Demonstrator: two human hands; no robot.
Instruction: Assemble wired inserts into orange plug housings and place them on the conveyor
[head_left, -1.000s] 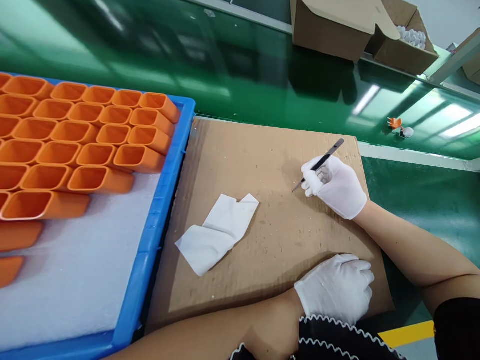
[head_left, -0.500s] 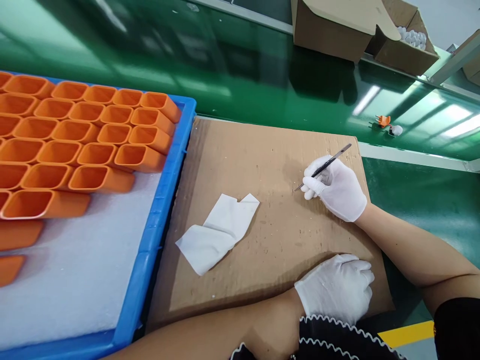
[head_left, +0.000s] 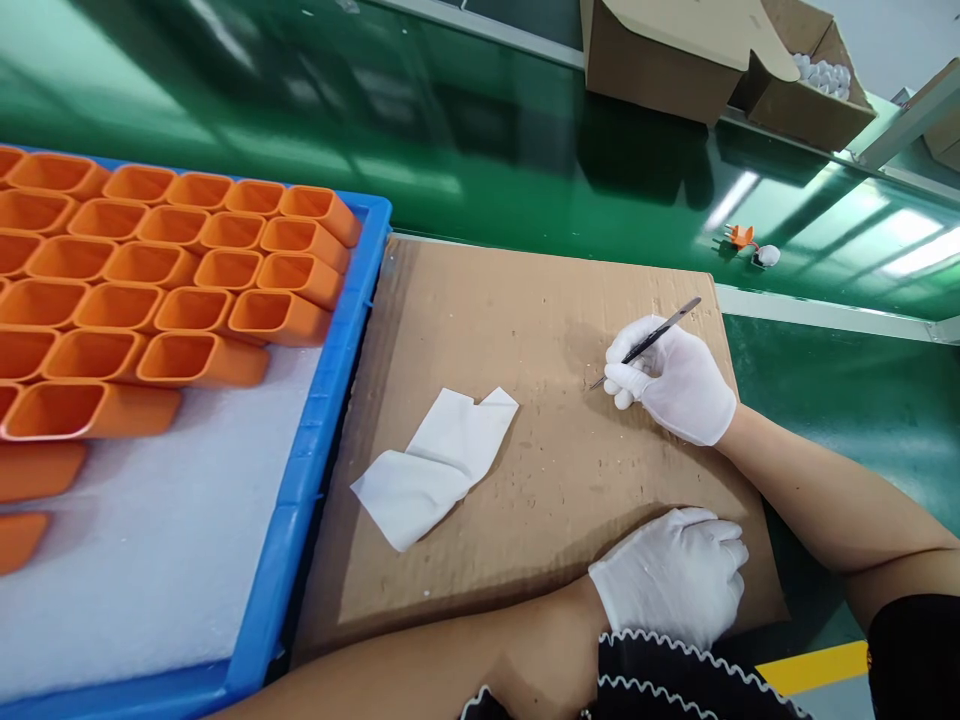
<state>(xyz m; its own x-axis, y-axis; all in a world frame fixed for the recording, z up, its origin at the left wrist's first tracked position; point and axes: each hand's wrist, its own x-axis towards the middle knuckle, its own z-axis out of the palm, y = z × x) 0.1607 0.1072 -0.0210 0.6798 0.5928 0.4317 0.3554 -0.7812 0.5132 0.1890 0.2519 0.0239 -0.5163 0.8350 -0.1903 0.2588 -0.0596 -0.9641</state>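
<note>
In the head view my right hand, in a white glove, pinches a thin dark metal tool with its tip low at the left, close to the cardboard sheet. My left hand, also gloved in white, rests near the sheet's lower right edge. Its fingers are curled together, and whatever they might hold is hidden. A creased white cloth lies on the cardboard to the left of both hands. Small specks are scattered over the cardboard.
At the left, a blue tray holds rows of orange sleeves on a white liner. Cardboard boxes stand at the top. On the green surface beyond lie a small orange part and a white one.
The small orange and white parts on the green surface have shifted left. My right hand and the tool have moved very slightly downward. My left hand stays where it was.
</note>
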